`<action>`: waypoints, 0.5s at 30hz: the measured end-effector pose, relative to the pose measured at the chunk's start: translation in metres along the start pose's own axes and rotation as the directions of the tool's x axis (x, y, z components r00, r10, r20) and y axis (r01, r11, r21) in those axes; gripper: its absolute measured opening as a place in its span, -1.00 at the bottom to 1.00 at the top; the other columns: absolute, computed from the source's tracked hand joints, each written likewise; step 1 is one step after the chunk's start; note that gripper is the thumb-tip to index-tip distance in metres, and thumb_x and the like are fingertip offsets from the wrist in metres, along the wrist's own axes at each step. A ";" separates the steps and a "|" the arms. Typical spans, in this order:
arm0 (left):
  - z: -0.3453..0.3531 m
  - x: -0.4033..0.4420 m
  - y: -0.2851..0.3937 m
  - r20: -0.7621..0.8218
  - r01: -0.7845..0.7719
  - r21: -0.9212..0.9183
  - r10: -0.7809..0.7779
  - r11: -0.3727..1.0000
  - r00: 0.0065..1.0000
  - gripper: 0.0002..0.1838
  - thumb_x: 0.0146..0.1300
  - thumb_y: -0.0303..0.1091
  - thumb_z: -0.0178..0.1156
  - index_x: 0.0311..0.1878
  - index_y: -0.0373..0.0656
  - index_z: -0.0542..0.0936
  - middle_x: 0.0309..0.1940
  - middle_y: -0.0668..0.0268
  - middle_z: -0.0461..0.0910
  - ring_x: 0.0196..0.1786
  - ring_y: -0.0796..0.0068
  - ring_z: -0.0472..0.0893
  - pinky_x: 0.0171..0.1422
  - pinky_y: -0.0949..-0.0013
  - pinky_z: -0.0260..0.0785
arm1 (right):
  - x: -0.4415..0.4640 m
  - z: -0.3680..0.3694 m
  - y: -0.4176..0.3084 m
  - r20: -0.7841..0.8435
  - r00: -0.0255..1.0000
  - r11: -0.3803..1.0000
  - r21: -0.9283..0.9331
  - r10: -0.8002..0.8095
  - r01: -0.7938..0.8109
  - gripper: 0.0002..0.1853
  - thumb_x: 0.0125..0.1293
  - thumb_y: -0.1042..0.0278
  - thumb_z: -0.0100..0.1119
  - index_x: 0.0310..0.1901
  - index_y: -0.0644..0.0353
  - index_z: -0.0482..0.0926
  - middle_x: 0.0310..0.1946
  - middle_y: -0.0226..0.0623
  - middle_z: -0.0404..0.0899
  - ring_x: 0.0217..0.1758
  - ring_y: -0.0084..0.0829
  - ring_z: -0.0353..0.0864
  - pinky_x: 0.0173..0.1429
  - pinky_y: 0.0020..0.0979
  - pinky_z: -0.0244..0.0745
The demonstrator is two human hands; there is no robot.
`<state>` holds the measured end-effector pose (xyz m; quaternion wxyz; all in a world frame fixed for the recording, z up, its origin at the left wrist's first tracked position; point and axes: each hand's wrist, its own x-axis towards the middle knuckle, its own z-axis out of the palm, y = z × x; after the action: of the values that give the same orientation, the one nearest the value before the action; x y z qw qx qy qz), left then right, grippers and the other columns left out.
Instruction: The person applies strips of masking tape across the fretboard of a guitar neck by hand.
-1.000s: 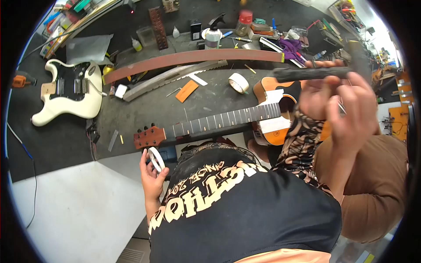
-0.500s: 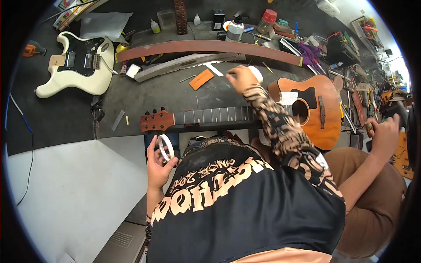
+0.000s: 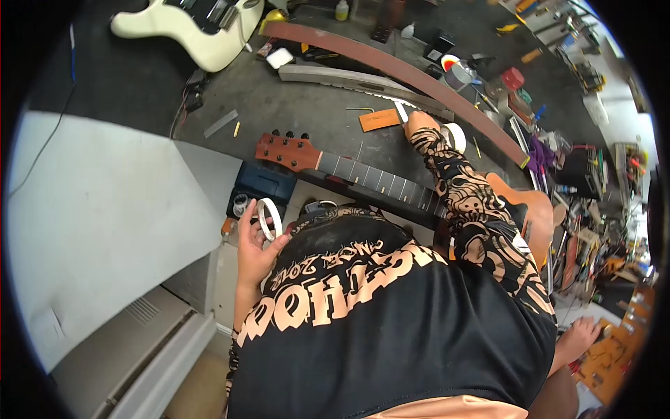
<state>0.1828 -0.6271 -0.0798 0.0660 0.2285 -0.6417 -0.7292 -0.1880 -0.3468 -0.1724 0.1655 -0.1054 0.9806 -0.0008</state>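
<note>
My left hand point(image 3: 258, 244) is closed around a roll of white tape point(image 3: 269, 219), held upright by its rim in front of my shirt. Over the bench, my right hand point(image 3: 421, 123) has its fingers drawn together at the near end of a thin white strip point(image 3: 400, 112). An orange-brown rectangular block point(image 3: 379, 120) lies beside those fingertips, with a small hex key point(image 3: 360, 108) behind it. Another white roll point(image 3: 456, 137) sits by my right wrist. Below my sleeve lies an acoustic guitar point(image 3: 541, 216), its fretted neck point(image 3: 377, 179) pointing left; my arm hides part of its body.
A long reddish sanding beam point(image 3: 398, 59) and a notched metal straightedge point(image 3: 363, 85) cross the back of the bench. A white electric guitar body point(image 3: 181, 35) is at upper left. Another person's hand point(image 3: 579, 339) is at lower right. Bottles and tools crowd the upper right.
My right hand has moved from beside the white roll to the white strip, fingers now together. My left hand keeps the tape. The view has turned, and the other person's hand appears lower.
</note>
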 end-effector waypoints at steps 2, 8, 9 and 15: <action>0.005 -0.003 -0.001 -0.028 -0.022 0.002 0.022 1.000 0.999 -0.02 0.06 -0.46 0.45 0.49 -0.20 0.07 0.31 0.13 0.21 0.24 0.28 0.39 0.23 0.26 0.42 | 0.004 -0.012 -0.001 0.091 0.996 1.000 -0.011 0.025 -0.024 -0.64 0.24 0.12 0.29 -0.10 0.26 0.67 -0.07 0.04 0.65 0.04 -0.05 0.65 0.13 -0.14 0.55; 0.002 -0.006 -0.002 -0.089 -0.084 -0.012 0.082 0.996 0.993 -0.03 0.06 -0.47 0.44 0.48 -0.19 0.09 0.31 0.11 0.21 0.25 0.30 0.38 0.22 0.30 0.41 | 0.008 -0.016 -0.011 0.101 0.995 0.990 -0.139 0.020 -0.006 -0.63 0.21 0.20 0.27 -0.02 0.24 0.64 -0.02 0.03 0.64 0.09 -0.06 0.63 0.16 -0.14 0.54; 0.001 -0.008 -0.004 -0.095 -0.089 -0.017 0.087 0.996 0.992 -0.03 0.06 -0.47 0.44 0.48 -0.19 0.09 0.31 0.11 0.21 0.25 0.30 0.38 0.22 0.30 0.41 | 0.007 -0.017 -0.011 0.111 0.994 0.990 -0.139 0.024 -0.008 -0.64 0.21 0.23 0.25 -0.01 0.24 0.65 -0.02 0.02 0.64 0.10 -0.06 0.63 0.17 -0.14 0.54; 0.003 -0.008 0.001 -0.088 -0.099 -0.042 0.095 0.994 0.992 -0.04 0.06 -0.46 0.44 0.48 -0.19 0.09 0.33 0.10 0.20 0.25 0.29 0.38 0.21 0.29 0.42 | 0.001 -0.018 -0.017 0.078 0.997 0.988 -0.155 0.011 0.002 -0.67 0.20 0.32 0.16 -0.03 0.25 0.65 -0.01 0.00 0.64 0.10 -0.07 0.63 0.17 -0.14 0.54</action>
<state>0.1879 -0.6212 -0.0770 0.1340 0.2264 -0.6317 -0.7292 -0.1912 -0.3639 -0.1549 0.1953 -0.1158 0.9706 0.0800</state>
